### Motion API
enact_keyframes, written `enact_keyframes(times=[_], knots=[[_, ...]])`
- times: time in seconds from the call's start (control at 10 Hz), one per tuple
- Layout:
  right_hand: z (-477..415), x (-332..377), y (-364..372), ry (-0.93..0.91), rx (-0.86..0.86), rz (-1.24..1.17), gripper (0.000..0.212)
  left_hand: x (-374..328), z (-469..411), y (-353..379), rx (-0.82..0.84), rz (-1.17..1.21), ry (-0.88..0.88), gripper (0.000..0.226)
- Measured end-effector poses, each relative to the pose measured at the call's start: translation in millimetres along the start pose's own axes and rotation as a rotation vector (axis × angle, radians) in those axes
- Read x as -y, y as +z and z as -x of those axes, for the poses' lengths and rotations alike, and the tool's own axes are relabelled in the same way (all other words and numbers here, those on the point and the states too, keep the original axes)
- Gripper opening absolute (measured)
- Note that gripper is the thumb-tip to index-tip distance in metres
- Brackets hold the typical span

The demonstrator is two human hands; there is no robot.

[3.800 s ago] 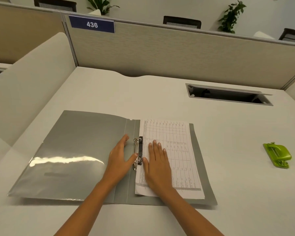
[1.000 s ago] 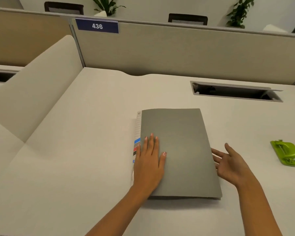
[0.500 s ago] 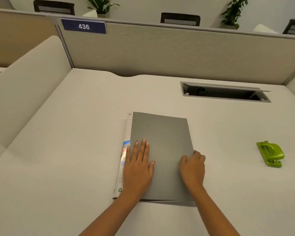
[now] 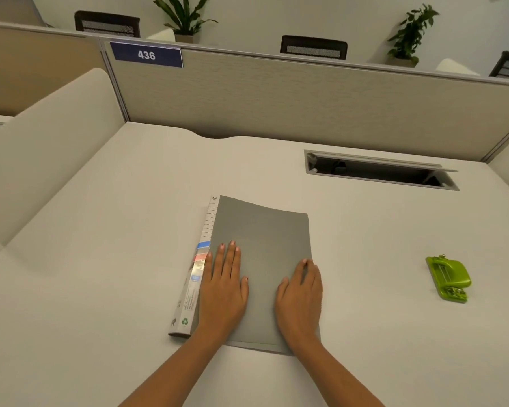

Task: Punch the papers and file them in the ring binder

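Both hands (image 4: 262, 292) on closed binder (image 4: 265, 242); punch (image 4: 448, 279) well right on desk (image 4: 100, 259).

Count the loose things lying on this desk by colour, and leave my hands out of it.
Grey: 1, the closed ring binder
Green: 1, the hole punch
Total: 2

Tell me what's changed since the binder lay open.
The ring binder is closed, its cover swung rightward over the papers. The left grip moved from the rings to lie flat on the cover; the right grip rests near its right edge. The green hole punch stays put.
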State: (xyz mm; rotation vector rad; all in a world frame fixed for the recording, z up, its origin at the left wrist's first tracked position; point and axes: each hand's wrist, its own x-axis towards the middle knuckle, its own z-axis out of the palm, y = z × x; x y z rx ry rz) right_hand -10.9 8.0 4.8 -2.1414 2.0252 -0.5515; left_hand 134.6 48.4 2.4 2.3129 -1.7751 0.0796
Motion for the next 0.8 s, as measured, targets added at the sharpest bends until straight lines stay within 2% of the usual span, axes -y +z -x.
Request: enact_keyframes(times=[0.1,0.3,0.4,0.5,0.6,0.7,0.8], knots=[[-1,-1,4,-0.081,-0.011,-0.016,0.059,-3,-3,3,-0.018,-0.007,-0.012,0.062],[-1,-4,7,-0.094,0.015,-0.014,0.065,-9,-8,3,-0.052,0.007,-0.005,0.058],[-7,-2,0,-0.1,-0.022,0.014,0.055,-12,-11,-1,-0.039,0.036,-0.001,0.05],[-22,-2,-9,-0.176,-0.081,0.014,0.02,-16,-18,-5,-0.051,0.087,-0.007,0.042],[-44,3,-24,-0.183,-0.09,-0.039,0.011,-22,-35,-18,-0.049,0.137,-0.027,0.047],[-74,2,-24,-0.273,-0.152,-0.081,0.015,-25,-62,-29,-0.102,0.198,-0.028,0.056],[-100,18,-48,-0.184,0.019,-0.153,0.053,-25,-84,-46,-0.109,0.3,0.05,0.073]])
